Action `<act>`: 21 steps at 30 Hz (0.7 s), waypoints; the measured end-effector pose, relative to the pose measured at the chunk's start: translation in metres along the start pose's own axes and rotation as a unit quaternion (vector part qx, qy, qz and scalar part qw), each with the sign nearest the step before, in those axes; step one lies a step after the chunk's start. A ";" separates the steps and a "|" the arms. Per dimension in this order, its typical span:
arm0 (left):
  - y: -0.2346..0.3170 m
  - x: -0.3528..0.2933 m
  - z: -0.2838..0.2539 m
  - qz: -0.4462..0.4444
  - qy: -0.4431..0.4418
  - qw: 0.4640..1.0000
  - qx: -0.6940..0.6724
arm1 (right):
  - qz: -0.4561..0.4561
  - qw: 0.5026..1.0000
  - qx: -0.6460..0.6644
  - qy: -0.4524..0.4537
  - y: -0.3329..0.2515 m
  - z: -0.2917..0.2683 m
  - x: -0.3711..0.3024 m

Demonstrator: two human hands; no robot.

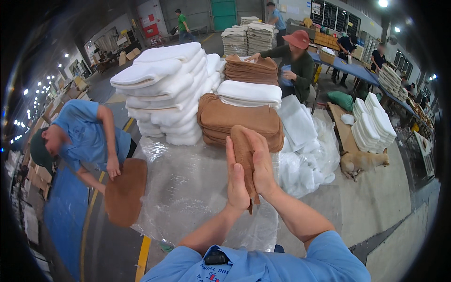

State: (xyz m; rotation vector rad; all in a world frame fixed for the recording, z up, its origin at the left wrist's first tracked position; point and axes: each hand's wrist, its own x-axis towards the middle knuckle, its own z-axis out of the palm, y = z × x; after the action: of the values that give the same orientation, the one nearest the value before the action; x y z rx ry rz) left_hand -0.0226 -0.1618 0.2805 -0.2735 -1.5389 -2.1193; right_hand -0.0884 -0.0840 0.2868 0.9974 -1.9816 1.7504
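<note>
Between my two palms stands a folded brown fabric piece (242, 149), held on edge above the front of the table. My left hand (237, 181) presses its left side, fingers stretched upward. Against its right side lies my right hand (262, 164), with the fingers extended over the upper part. A loose end of the fabric hangs below my hands. Just beyond them is a pile of brown fabric pieces (230, 115), partly hidden by what I hold. To its left rises a tall stack of thick white padded pieces (164, 94).
A plastic-covered table (188, 188) lies under the stacks. At left, a co-worker (94, 134) handles a brown piece (126, 192). Across the table, another person in a red hat (297, 66) reaches to brown pieces (251, 69). Right: crumpled plastic sheeting (305, 162) and a lying dog (362, 163).
</note>
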 end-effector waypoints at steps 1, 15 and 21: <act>0.001 -0.001 0.000 -0.005 -0.017 1.000 0.003 | 0.002 1.000 -0.009 0.011 0.001 -0.001 -0.003; 0.018 -0.033 -0.022 -0.056 -0.166 0.982 0.064 | 0.112 0.992 0.055 -0.024 0.002 -0.037 0.015; 0.035 -0.038 -0.042 -0.094 -0.226 0.963 0.110 | 0.062 0.992 0.019 -0.109 0.012 -0.052 0.030</act>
State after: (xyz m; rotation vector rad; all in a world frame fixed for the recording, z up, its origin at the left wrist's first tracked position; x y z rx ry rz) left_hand 0.0331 -0.1985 0.2789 -0.5849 -2.1202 -2.0960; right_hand -0.1280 -0.0431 0.3078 1.1435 -2.1922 1.8181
